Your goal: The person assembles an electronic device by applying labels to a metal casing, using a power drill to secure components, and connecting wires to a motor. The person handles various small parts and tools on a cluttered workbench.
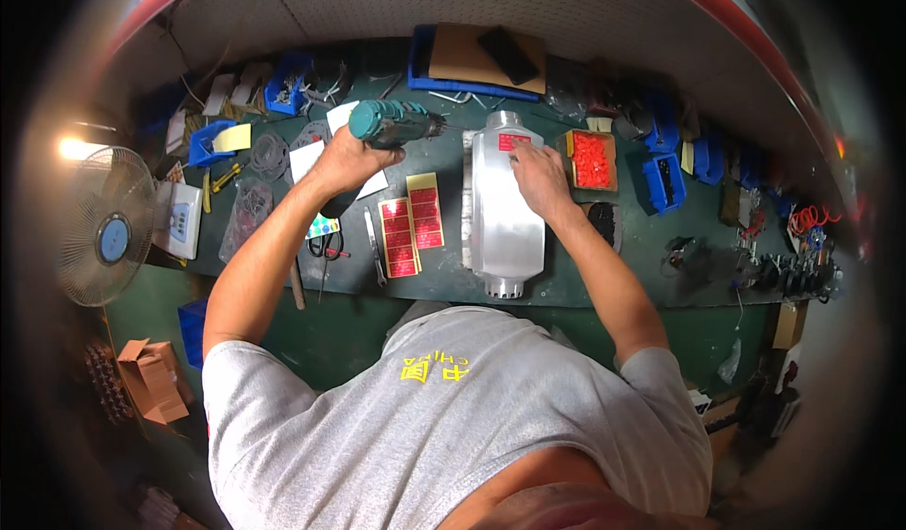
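Person working at a green surface (pixel 429 273) with a drill and a metal housing. The left hand (pixel 349 164) is clenched round the handle of a teal power drill (pixel 392 122), whose bit points right, toward the far left side of the silver housing (pixel 510 223). The housing lies lengthwise, near to far, in front of the person, right of two red label sheets (pixel 412 223) and a wrench (pixel 375 247). The fingers of the right hand (pixel 543 181) rest at the small red label (pixel 512 141) on the housing's far part; whether they pinch anything cannot be told, as the hand hides their tips. Nor is it clear whether the bit touches metal. For good control, the drill is best held level and its trigger left alone while the right fingers lie close to the bit; a flat palm would steady the housing. Right of it stands a box (pixel 569 145) of orange-red parts (pixel 593 160).
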The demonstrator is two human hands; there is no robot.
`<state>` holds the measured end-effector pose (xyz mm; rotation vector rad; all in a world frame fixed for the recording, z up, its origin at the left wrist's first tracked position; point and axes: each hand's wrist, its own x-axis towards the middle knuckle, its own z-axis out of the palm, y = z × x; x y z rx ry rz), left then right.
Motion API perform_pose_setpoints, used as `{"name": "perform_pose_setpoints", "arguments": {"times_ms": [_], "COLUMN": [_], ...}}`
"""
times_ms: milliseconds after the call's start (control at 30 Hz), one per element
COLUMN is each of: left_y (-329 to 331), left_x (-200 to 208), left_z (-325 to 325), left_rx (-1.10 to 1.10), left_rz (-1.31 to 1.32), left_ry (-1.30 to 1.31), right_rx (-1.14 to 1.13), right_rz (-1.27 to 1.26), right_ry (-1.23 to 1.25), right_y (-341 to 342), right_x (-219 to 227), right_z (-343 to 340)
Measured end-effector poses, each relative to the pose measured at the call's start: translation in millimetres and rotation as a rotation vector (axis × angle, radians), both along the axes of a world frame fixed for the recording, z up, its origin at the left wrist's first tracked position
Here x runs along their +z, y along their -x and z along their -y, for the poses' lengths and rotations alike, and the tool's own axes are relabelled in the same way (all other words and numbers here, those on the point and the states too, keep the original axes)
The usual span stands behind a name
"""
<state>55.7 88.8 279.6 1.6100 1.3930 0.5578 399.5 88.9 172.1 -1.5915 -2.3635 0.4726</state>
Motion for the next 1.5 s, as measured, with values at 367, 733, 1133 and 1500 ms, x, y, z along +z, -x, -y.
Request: {"name": "perform_pose_setpoints", "arguments": {"times_ms": [367,733,1133,1500], "left_y": [13,-41,-115,-75], "left_x": [-22,35,74,76], "left_z": [-30,-100,-135,-104], "left_rx": [-0.027,-0.553,-0.793,-0.556], "left_rz": [0.076,-0.641,-0.876,-0.712], "left_ry": [0.086,-0.145,-0.149,-0.158], "right_rx": [0.023,0.050,0.039,-0.011], "right_rz": [0.098,0.123,0.126,0.137], "right_ry": [-0.014,-0.092,-0.099,-0.087], "right_y": [4,3,3,3], "right_x": [0,-7,-7,-5], "right_z": [-8,-9,-6,-2]}}
